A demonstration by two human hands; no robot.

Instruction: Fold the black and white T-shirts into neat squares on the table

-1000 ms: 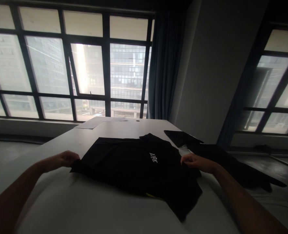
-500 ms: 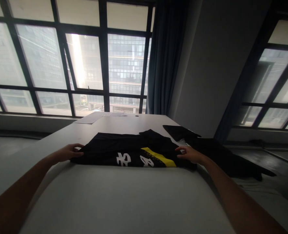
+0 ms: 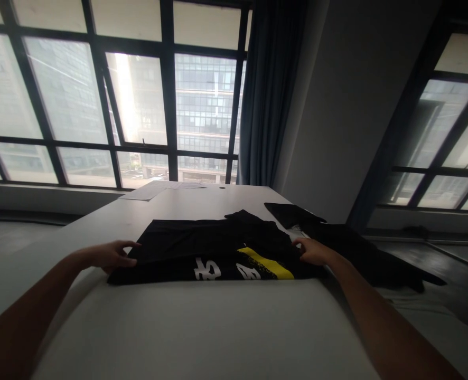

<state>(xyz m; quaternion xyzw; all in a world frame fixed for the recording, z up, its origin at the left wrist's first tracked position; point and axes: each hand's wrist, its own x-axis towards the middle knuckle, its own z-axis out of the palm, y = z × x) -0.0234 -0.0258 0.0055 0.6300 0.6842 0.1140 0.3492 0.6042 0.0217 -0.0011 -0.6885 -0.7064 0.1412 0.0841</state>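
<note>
A folded black T-shirt (image 3: pixel 170 248) lies across the white table, its long side toward me. White lettering and a yellow stripe run along its near right part. My left hand (image 3: pixel 113 255) is at the shirt's left edge, thumb and forefinger curved onto the cloth with a small gap between them. At the right end, my right hand (image 3: pixel 314 251) pinches the edge of the shirt. The undersides of the cloth and some fingertips are hidden.
More black cloth (image 3: pixel 345 248) lies along the table's right side and hangs past its edge. Paper sheets (image 3: pixel 144 193) rest at the far left of the white table (image 3: pixel 202 322). Beyond stand windows and a blue curtain (image 3: pixel 265 105).
The shirt's near edge has come a little toward me, and its print has shifted slightly right. My left hand's thumb and forefinger look wider apart. My right hand has moved slightly right.
</note>
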